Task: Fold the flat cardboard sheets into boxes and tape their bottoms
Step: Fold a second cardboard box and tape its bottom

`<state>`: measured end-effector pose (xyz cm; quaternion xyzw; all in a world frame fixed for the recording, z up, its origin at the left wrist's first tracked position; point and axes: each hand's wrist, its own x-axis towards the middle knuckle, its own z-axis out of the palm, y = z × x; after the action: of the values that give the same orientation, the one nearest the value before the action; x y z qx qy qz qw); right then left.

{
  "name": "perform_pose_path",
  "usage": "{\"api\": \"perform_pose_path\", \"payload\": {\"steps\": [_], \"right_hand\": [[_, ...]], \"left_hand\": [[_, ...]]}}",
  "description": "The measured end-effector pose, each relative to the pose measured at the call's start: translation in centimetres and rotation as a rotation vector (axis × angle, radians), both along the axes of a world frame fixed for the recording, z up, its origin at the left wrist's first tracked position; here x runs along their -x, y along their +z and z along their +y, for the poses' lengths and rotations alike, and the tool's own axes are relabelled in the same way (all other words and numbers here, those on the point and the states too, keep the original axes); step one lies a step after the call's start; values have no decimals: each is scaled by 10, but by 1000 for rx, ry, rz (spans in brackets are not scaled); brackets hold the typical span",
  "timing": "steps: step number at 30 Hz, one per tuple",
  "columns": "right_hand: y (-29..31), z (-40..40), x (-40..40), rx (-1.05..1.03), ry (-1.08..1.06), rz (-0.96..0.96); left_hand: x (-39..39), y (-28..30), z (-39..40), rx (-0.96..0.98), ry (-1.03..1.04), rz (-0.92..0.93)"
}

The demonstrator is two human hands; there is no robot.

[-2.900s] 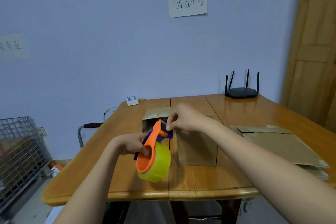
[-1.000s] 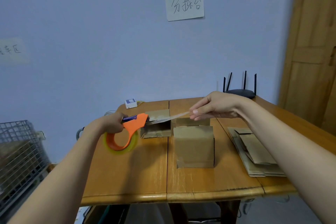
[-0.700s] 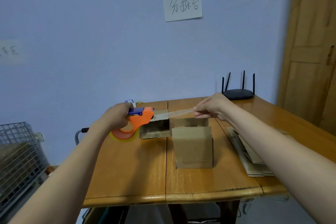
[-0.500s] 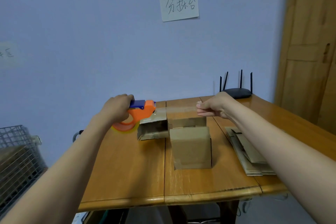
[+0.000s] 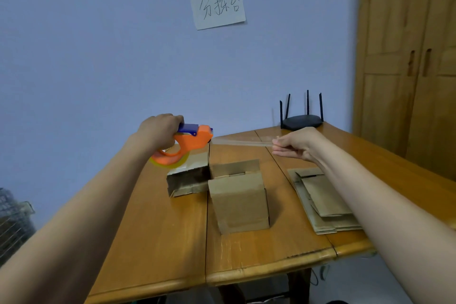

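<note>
Tape drawn out above a folded box, bottom seam not yet taped.

The left hand point(image 5: 161, 129) grips the orange plastic tape dispenser point(image 5: 187, 144) with its yellowish roll, held above the tabletop point(image 5: 158, 242); the right hand point(image 5: 297, 143) pinches the free end of the clear tape strip point(image 5: 240, 141), stretched between them. Below, near centre, stands a folded brown cardboard box point(image 5: 239, 202), its flaps closed and apparently untaped; just behind on the left another brown cardboard box point(image 5: 187, 177) lies on its side, open. To the right a stack of flat cardboard sheets point(image 5: 323, 201) waits, so most folding seems left.
</note>
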<state>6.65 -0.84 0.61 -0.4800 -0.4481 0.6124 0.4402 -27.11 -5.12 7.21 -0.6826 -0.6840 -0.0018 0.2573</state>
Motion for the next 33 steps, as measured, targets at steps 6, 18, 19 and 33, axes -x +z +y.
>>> {"api": "perform_pose_path", "payload": {"steps": [6, 18, 19, 33], "right_hand": [[-23, 12, -20, 59, -4, 27], [-70, 10, -22, 258, 34, 147], [-73, 8, -22, 277, 40, 161], [-119, -1, 0, 345, -6, 116]], "left_hand": [[-25, 8, 11, 41, -28, 60], [-81, 43, 22, 94, -9, 239], [-87, 46, 23, 99, -15, 246], [-149, 50, 32, 160, 0, 297]]}}
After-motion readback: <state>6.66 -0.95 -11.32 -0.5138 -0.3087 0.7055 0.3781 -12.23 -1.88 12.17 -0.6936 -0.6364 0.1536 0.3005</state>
